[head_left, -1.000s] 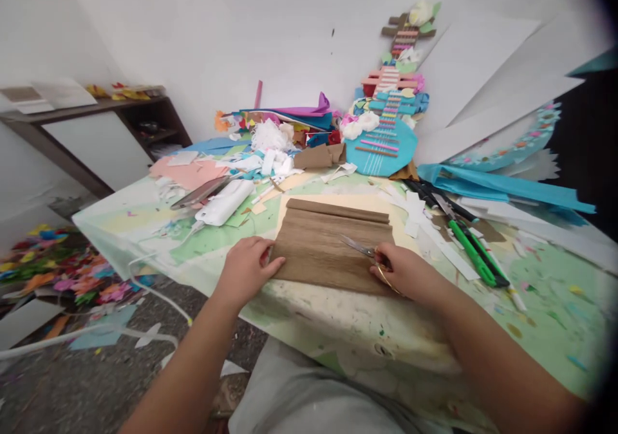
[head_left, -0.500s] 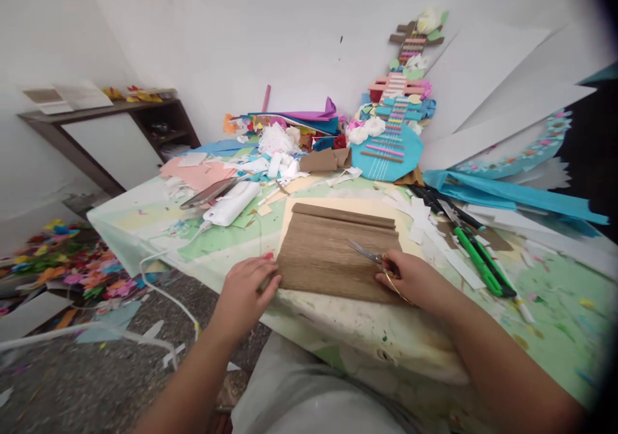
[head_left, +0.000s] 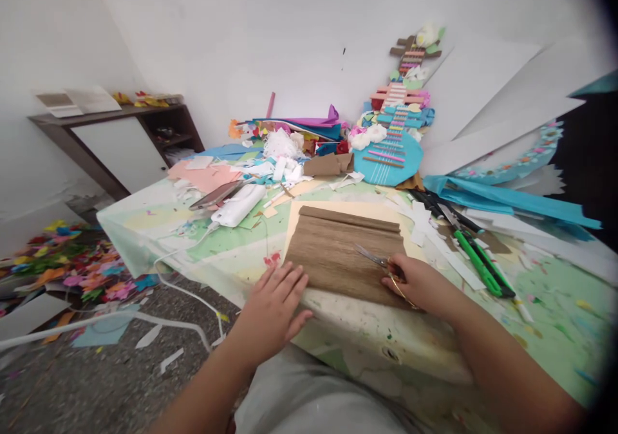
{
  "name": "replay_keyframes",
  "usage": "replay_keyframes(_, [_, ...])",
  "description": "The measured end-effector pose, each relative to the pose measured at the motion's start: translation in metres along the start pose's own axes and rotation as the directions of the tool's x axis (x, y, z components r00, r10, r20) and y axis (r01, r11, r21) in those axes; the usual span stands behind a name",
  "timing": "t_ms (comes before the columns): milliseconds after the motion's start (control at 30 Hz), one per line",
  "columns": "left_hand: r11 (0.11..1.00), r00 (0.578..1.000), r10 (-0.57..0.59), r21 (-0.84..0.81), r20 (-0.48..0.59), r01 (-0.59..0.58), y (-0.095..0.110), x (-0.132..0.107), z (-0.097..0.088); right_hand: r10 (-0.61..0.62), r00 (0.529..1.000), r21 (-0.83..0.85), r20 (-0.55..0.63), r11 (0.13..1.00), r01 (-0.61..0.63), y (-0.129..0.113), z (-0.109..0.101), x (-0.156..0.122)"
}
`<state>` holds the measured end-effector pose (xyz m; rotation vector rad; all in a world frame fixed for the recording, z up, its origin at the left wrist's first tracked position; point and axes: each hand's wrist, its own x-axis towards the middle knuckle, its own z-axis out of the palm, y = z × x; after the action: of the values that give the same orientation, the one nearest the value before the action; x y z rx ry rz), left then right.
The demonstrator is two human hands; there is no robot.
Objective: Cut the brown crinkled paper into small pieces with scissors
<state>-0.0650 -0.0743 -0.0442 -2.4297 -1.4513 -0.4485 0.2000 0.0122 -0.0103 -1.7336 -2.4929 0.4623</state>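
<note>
A sheet of brown crepe-like paper [head_left: 342, 254] lies near the table's front edge, with a folded strip along its far side. Under it shows a pale yellow sheet [head_left: 295, 218]. My left hand [head_left: 282, 302] rests at the brown sheet's near left corner, fingers stretched out and holding nothing. In my right hand [head_left: 410, 283] are small scissors [head_left: 374, 257] with thin gold handles. Their blades point left over the brown sheet; whether they touch it I cannot tell.
Right of the sheet lie a green utility knife [head_left: 483, 263] and white paper strips [head_left: 425, 225]. A white power bank [head_left: 239, 205] with a cable sits left, beside a phone [head_left: 219, 194]. Behind stands a blue paper guitar [head_left: 389, 157] among paper scraps. Colourful paper flowers [head_left: 96, 266] lie left.
My left hand has moved right and toward me, from the sheet's left edge onto its near corner, and its fingers have straightened. My right hand keeps the scissors in nearly the same place.
</note>
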Motion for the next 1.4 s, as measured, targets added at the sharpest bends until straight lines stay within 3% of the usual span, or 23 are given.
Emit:
replay_keyframes(167, [0.999, 0.997, -0.028, -0.034, 0.066, 0.031, 0.004, 0.004, 0.001, 0.003, 1.0, -0.011, 0.01, 1.0, -0.003, -0.001, 0.001, -0.001])
replay_keyframes(433, [0.997, 0.997, -0.07, -0.027, 0.043, 0.071, 0.011, 0.0, 0.002, 0.002, 0.999, 0.022, -0.034, 1.0, -0.002, -0.001, -0.002, 0.0])
replay_keyframes(567, [0.994, 0.994, -0.107, -0.015, 0.0, 0.107, 0.018, -0.003, 0.011, 0.081, 0.953, 0.214, -0.292, 0.977, -0.017, -0.028, -0.012, -0.017])
replay_keyframes(633, [0.992, 0.992, -0.125, -0.019, -0.02, 0.125, 0.02, -0.005, 0.016, 0.086, 0.96, 0.408, -0.268, 0.912, 0.032, -0.056, -0.011, -0.026])
replay_keyframes(700, [0.991, 0.991, -0.128, -0.031, -0.034, 0.127, 0.021, -0.007, 0.018, -0.05, 0.995, 0.654, -0.088, 0.751, 0.095, -0.087, -0.001, -0.03])
replay_keyframes(767, [0.994, 0.994, -0.103, -0.046, -0.029, 0.102, 0.02, -0.008, 0.017, -0.134, 0.991, 0.904, 0.02, 0.426, 0.039, -0.113, 0.015, -0.024])
replay_keyframes(833, [0.996, 0.997, -0.076, -0.048, -0.015, 0.076, 0.02, -0.008, 0.016, -0.121, 0.992, 0.999, 0.021, 0.045, -0.016, -0.13, 0.033, -0.012])
replay_keyframes(867, [0.997, 0.997, -0.072, -0.041, -0.011, 0.071, 0.019, -0.009, 0.015, -0.088, 0.996, 0.996, -0.001, -0.088, -0.007, -0.134, 0.04, -0.005])
replay_keyframes(900, [0.997, 0.997, -0.072, -0.031, -0.013, 0.072, 0.019, -0.009, 0.015, -0.045, 0.998, 0.983, -0.04, -0.183, 0.031, -0.136, 0.046, 0.002])
replay_keyframes(933, [0.997, 0.997, -0.074, -0.021, -0.021, 0.073, 0.019, -0.009, 0.015, -0.001, 0.997, 0.972, -0.074, -0.224, 0.072, -0.136, 0.05, 0.007])
replay_keyframes(1000, [0.998, 0.997, -0.07, -0.007, -0.042, 0.069, 0.019, -0.009, 0.016, 0.087, 0.988, 0.984, -0.129, -0.116, 0.138, -0.131, 0.053, 0.012])
replay_keyframes(1100, [0.998, 0.997, -0.059, -0.017, -0.053, 0.058, 0.017, -0.011, 0.018, 0.183, 0.97, 0.976, -0.158, 0.176, 0.126, -0.117, 0.05, 0.011])
replay_keyframes(1233, [0.995, 0.996, -0.061, -0.076, -0.059, 0.056, 0.011, -0.013, 0.02, 0.238, 0.964, 0.946, -0.118, 0.323, 0.036, -0.101, 0.048, 0.008])
replay_keyframes(1333, [0.99, 0.994, -0.073, -0.125, -0.086, 0.062, 0.008, -0.015, 0.021, 0.215, 0.975, 0.887, -0.055, 0.458, -0.051, -0.097, 0.05, 0.009])
replay_keyframes(1400, [0.989, 0.993, -0.064, -0.137, -0.104, 0.049, 0.007, -0.016, 0.021, 0.192, 0.981, 0.867, -0.032, 0.494, -0.069, -0.1, 0.051, 0.008])
